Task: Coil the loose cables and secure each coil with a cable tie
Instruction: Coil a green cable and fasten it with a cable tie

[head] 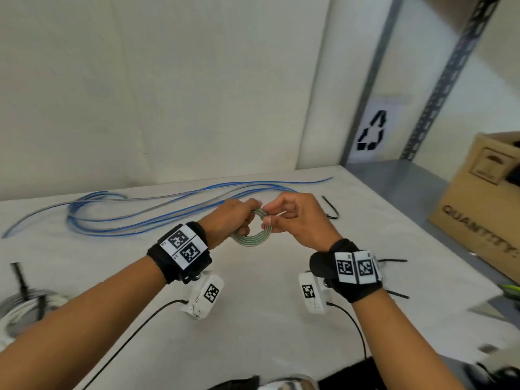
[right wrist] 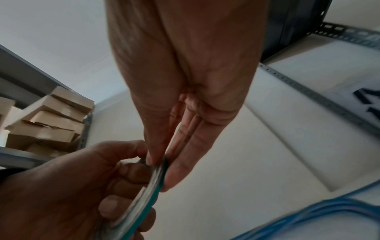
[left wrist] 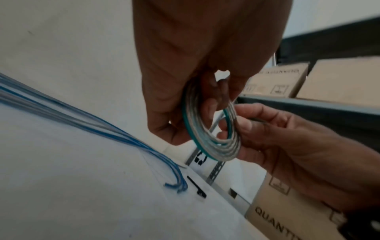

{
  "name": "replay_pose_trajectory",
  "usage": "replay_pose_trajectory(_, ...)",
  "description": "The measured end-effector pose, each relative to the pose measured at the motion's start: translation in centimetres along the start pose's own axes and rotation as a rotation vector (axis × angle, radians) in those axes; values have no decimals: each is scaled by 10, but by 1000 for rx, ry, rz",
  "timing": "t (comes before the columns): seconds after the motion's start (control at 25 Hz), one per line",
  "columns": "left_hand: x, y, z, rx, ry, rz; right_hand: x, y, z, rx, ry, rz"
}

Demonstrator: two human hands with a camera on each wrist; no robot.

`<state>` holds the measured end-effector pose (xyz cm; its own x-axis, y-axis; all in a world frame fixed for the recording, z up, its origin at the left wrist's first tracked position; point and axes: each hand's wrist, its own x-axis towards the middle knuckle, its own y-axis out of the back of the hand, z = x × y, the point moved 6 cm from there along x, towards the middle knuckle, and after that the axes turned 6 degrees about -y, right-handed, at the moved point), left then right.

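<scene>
A small flat coil of grey cable with a green stripe (head: 254,235) (left wrist: 213,142) (right wrist: 152,190) is held in the air above the white table (head: 253,305). My left hand (head: 236,218) (left wrist: 185,100) grips the coil's left side with curled fingers. My right hand (head: 289,220) (right wrist: 164,159) pinches the coil's right edge between thumb and fingers. Loose blue and grey cable (head: 135,215) (left wrist: 82,123) (right wrist: 308,216) lies spread along the table's far side. Black cable ties (head: 330,206) (left wrist: 196,186) lie on the table to the right, and others (head: 392,260) beside my right wrist.
A cardboard box (head: 484,204) stands on the grey metal shelf at the right. A perforated shelf upright (head: 447,88) rises behind it. Coiled white and grey cables (head: 25,308) lie at the table's left edge. A white wall runs behind the table.
</scene>
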<state>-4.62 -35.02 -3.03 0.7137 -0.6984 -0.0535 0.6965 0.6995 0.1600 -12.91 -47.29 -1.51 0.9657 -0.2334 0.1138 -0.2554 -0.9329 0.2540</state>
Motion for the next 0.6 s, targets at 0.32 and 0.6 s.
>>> replay_pose_trajectory(0.32,15,-56,-26,111,19,-83,48,147,118,-970,-477,350)
replay_pose_trajectory(0.6,10,-40,-33,64,8,-58,66,155,137,-1200,-543,328)
